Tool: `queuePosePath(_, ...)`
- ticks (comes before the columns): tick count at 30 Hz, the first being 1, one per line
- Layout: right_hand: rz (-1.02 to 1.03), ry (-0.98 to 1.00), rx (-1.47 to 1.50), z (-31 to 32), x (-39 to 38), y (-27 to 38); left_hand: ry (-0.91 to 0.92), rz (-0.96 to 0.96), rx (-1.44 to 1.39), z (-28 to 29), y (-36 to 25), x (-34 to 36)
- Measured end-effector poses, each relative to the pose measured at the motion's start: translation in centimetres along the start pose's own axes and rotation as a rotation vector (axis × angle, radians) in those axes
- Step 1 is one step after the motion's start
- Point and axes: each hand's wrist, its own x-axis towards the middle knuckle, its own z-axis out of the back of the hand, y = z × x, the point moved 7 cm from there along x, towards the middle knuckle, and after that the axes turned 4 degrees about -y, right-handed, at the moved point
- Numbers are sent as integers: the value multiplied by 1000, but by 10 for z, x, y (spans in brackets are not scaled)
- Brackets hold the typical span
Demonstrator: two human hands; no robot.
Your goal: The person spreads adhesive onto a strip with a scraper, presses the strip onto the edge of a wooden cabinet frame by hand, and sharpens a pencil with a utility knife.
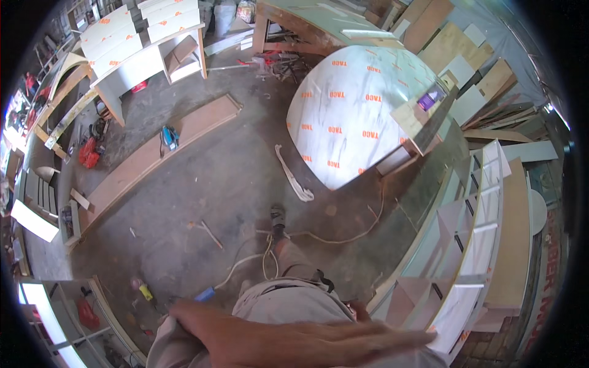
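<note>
My left hand reaches across the front of my body at the lower edge, its fingers stretched out toward the right and holding nothing that I can see. Behind its fingers a small part of what looks like my right hand shows beside my trousers; its fingers are mostly hidden. Below me my foot in a dark sandal stands on the concrete floor. A pale cable loops around it, and a blue connector lies at the cable's left end, near my left hand.
Ahead, a large marble-patterned sheet leans by a small cabinet with a purple package. A blue power tool sits on a long wooden board. Open-shelved cabinets line the right. A pale strip and a yellow-handled tool lie on the floor.
</note>
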Motion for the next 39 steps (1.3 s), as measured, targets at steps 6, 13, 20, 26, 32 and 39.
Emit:
queuePosePath(6, 486, 295, 176, -3, 68, 278, -148, 578, 898, 221, 123, 11)
queuePosePath(13, 1192, 210, -122, -19, 119, 642, -110, 1839, 1219, 524, 340, -317)
queuePosePath(20, 439, 826, 679, -138, 72, 968, -702, 2191, 987, 496, 292, -514)
queuePosePath(26, 499, 1221, 941, -143, -13, 1090, -1378, 2079, 389, 561, 322, -430)
queuePosePath(32, 608, 1355, 555, -208, -35, 1232, -1220, 2024, 632, 754, 355, -386)
queuePosePath(39, 716, 1101, 362, -206, -12, 1399, -1124, 1727, 1188, 1032, 352, -199)
